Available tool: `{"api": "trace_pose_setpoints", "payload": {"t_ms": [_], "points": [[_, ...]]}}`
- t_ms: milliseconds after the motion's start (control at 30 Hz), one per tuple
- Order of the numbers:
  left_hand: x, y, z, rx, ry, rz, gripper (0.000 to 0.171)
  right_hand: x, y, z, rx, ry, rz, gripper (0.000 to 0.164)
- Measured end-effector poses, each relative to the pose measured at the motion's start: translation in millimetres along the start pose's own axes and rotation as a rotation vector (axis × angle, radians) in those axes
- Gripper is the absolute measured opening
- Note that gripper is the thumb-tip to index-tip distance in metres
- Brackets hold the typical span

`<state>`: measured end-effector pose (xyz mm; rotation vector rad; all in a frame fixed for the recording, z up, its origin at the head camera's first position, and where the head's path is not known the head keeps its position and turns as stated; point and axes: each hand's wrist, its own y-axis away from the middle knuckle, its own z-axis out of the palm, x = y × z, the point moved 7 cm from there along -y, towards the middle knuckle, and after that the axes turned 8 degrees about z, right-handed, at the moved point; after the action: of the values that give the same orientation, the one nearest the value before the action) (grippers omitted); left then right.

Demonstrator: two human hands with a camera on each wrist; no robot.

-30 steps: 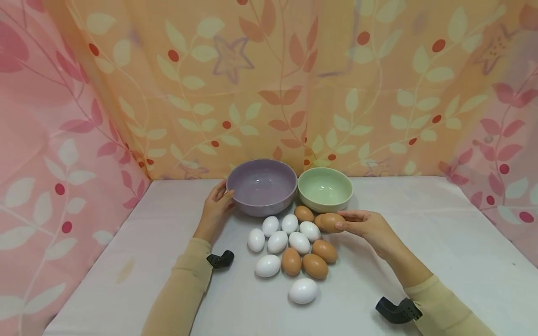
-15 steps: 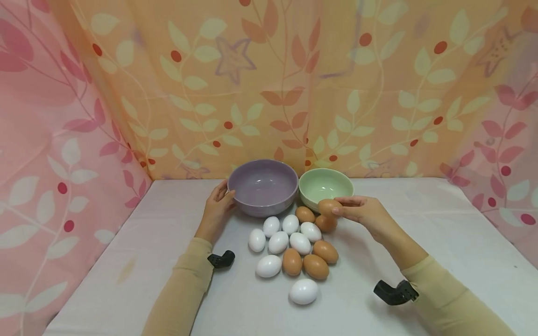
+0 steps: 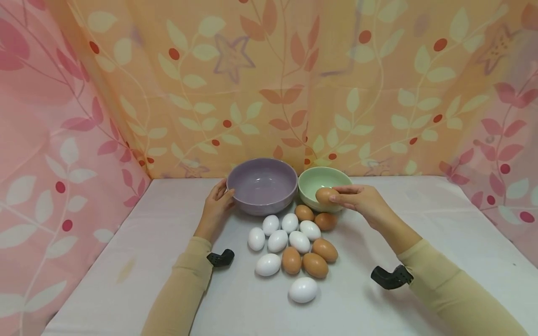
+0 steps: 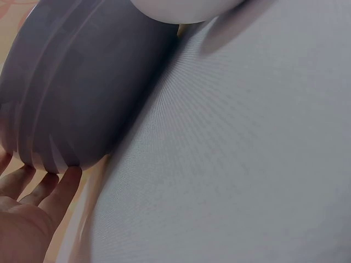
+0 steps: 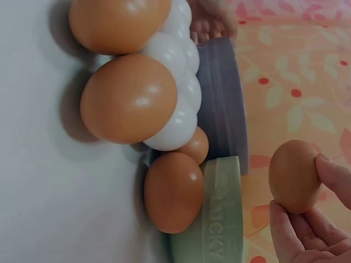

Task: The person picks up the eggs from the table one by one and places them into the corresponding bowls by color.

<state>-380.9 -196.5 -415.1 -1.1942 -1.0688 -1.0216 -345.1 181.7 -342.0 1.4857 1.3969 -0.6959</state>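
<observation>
Aloft, egg clear of green bowl's rim

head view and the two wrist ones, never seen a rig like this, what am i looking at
No machine: a person's left hand and right hand do the work. The wide picture comes from a camera on the person's head, the close ones from each wrist. On the white surface stand a purple bowl and a smaller green bowl, with eight white eggs and five brown eggs nearer the person. The left hand touches the purple bowl's side; the right hand pinches a sixth brown egg near the green bowl.
</observation>
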Motion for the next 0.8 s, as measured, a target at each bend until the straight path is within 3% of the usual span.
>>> {"api": "trace_pose_setpoints", "payload": {"t_ms": [800], "points": [[0.5,0.1,-0.6,-0.001,-0.001,0.012,0.06,-15,-28,0,0.055,0.017,-0.031,0.063]]}}
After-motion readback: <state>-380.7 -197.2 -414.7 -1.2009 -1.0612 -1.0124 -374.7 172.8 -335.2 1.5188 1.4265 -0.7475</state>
